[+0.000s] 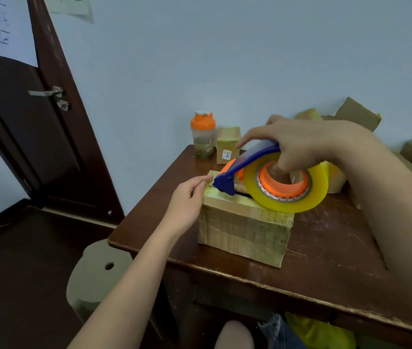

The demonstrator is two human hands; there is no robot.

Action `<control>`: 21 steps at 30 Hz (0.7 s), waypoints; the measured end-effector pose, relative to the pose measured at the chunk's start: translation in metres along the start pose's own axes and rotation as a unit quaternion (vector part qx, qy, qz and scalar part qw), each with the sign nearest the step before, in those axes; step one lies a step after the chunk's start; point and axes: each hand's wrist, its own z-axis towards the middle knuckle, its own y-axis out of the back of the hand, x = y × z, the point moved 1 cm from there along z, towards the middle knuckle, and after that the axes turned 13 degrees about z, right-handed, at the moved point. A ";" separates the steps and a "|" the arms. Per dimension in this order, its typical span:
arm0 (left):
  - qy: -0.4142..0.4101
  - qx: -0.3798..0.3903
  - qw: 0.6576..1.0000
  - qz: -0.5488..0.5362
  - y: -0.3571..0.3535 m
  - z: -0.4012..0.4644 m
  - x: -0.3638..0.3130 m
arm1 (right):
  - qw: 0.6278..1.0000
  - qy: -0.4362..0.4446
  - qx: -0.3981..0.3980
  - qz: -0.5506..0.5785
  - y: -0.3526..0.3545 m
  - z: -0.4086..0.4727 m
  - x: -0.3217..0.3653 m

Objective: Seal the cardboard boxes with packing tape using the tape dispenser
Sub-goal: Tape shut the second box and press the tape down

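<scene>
scratched brown table point(325, 248) beside dark door point(24, 122)

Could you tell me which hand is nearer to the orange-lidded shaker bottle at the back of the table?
Right. The right hand grips the tape dispenser just beside the shaker bottle; the left hand sits lower, at the cardboard box's near-left corner.

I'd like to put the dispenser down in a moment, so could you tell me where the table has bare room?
Bare wood on the table lies to the right of the cardboard box, and along the front edge. The back is crowded: shaker bottle, small box and a box pile.
</scene>
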 end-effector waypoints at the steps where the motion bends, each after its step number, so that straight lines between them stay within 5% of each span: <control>1: 0.006 -0.004 1.000 0.005 -0.002 0.001 -0.002 | 1.000 0.008 -0.001 0.017 0.000 -0.002 -0.005; 8: 0.059 -0.028 0.990 -0.123 -0.014 -0.010 -0.005 | 0.989 0.073 -0.100 0.087 -0.017 -0.011 -0.023; 21: 0.100 -0.025 0.989 -0.105 -0.016 -0.009 -0.013 | 0.975 0.099 -0.154 0.127 -0.013 -0.043 -0.055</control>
